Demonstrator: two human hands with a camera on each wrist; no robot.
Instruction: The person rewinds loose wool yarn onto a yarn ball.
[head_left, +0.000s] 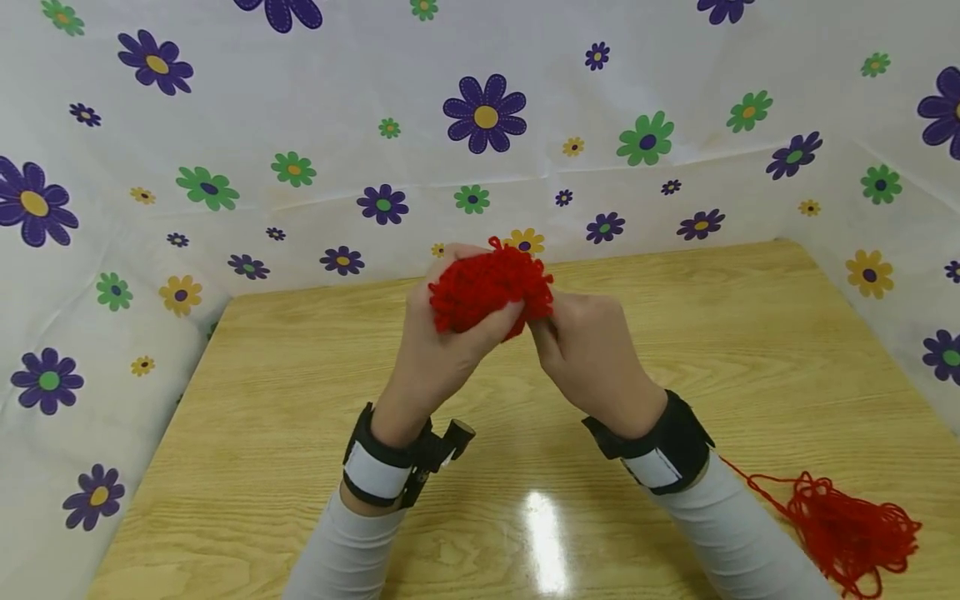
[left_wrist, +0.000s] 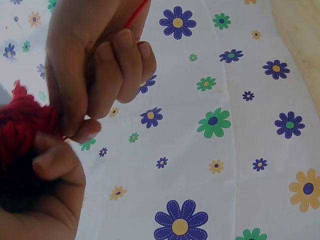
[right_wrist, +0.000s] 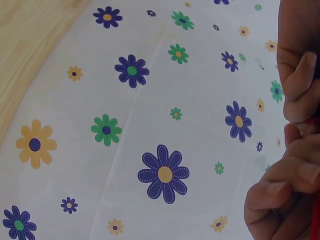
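Note:
Above the table, my left hand (head_left: pixel 442 354) grips a bunched red yarn piece (head_left: pixel 483 283), its thumb laid across the near side. The piece has a thick, stitched-looking texture, with small loops sticking out along its edges. My right hand (head_left: pixel 596 354) pinches at the right end of this piece, fingers curled in close beside the left thumb. In the left wrist view, a red yarn strand (left_wrist: pixel 135 14) runs across the right palm above its curled fingers. The right fingertips hide the exact spot they pinch.
A loose tangle of red yarn (head_left: pixel 847 529) lies at the right front of the wooden table (head_left: pixel 300 433), with a strand leading from it under the right forearm. White cloth with flowers (head_left: pixel 337 100) hangs behind and at both sides. Each wrist wears a black strap (head_left: pixel 675 442).

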